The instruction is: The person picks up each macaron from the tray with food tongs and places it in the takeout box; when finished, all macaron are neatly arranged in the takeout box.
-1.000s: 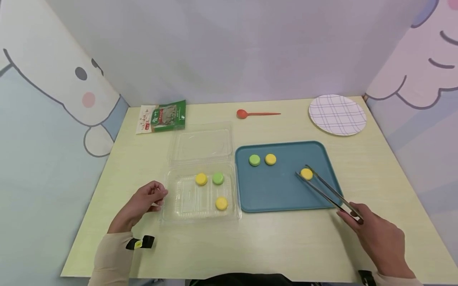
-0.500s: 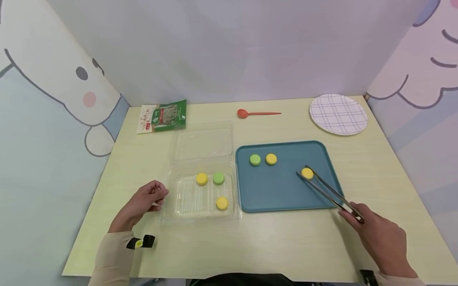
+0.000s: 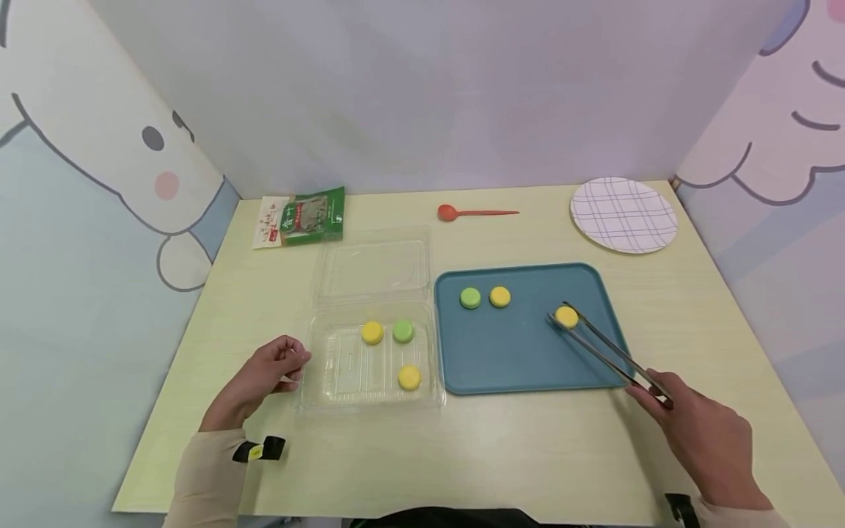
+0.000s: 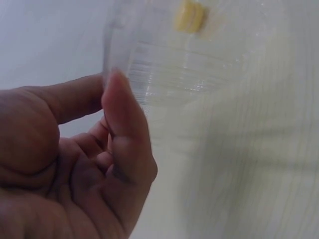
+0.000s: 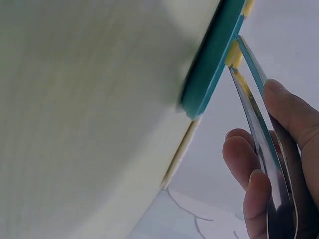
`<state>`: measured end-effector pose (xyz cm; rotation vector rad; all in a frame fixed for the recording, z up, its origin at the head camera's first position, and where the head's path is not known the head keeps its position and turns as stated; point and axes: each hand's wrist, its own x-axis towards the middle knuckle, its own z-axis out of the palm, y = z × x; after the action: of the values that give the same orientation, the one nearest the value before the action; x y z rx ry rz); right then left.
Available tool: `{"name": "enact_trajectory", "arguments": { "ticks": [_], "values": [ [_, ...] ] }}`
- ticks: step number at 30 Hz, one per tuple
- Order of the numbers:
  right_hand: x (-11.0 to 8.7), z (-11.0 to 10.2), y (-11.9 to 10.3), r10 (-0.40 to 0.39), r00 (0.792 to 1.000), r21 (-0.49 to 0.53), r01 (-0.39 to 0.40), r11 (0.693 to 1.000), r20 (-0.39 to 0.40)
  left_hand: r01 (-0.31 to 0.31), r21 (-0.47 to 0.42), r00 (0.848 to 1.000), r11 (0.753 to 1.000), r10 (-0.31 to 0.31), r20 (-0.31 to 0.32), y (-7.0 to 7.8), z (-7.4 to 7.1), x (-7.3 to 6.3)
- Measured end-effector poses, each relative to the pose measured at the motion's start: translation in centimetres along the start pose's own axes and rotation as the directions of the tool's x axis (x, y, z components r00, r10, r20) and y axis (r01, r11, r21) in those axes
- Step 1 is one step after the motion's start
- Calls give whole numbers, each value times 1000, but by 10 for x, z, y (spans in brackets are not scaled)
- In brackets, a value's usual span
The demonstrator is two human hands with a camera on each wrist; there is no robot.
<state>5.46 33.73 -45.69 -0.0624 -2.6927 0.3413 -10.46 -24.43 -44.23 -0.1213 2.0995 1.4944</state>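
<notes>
Step judged: pick-up. Right hand [image 3: 703, 436], fingers curled, grips silver metal tongs [image 5: 279, 214], tips astride a round yellow macaron [image 3: 566, 317] over the blue rectangular plastic tray [image 3: 502, 356]. Left hand [image 3: 264, 370] pinches a clear plastic container [image 3: 343, 367]. Next move calls for steady squeeze.

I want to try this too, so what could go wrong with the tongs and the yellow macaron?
The yellow macaron sits between just the tips of the tongs, so it might slip out. If the right hand squeezes too hard, the macaron could crack. The left hand pinches the edge of the clear box, so a tug might make the three macarons inside slide.
</notes>
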Motion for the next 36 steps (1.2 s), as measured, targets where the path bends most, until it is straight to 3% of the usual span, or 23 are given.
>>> {"name": "enact_trajectory", "arguments": {
  "ticks": [19, 36],
  "values": [
    [28, 15, -25, -171, 984, 19, 172, 985, -55, 2, -7, 1000, 1000, -2, -19, -4, 1, -5],
    [53, 25, -52, -330, 937, 84, 340, 937, -117, -13, 10, 999, 1000, 13, -31, -3, 2, -2]
  ]
}}
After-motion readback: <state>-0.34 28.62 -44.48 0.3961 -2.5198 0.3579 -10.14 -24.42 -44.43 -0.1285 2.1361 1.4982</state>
